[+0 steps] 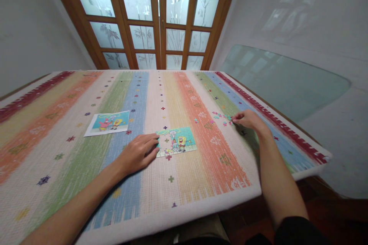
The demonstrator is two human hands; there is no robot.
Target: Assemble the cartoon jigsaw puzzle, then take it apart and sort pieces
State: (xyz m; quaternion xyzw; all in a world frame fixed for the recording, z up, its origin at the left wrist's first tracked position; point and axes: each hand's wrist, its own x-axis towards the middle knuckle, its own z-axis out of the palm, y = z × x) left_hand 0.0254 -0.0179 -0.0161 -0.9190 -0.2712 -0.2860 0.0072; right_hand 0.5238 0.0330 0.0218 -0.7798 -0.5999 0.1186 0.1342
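Note:
A partly assembled jigsaw puzzle (188,143) lies flat on the table, showing cartoon figures on a teal background. Its left part has a gap where the cloth shows through. My left hand (140,151) rests against the puzzle's left edge, palm down, fingers stretched out and slightly bent. To the right is a small scatter of loose jigsaw pieces (225,124), pink and teal. Over the far side of this scatter, my right hand (247,119) pinches a jigsaw piece, mostly hidden by the fingertips. One loose teal piece (196,120) lies apart, between puzzle and scatter.
A printed reference picture (110,123) on white paper lies left of the puzzle. The striped tablecloth (161,187) covers the table and hangs over its near edge. Wooden doors with glass panes (140,38) stand beyond, and a pale glass panel (284,80) is at the right wall.

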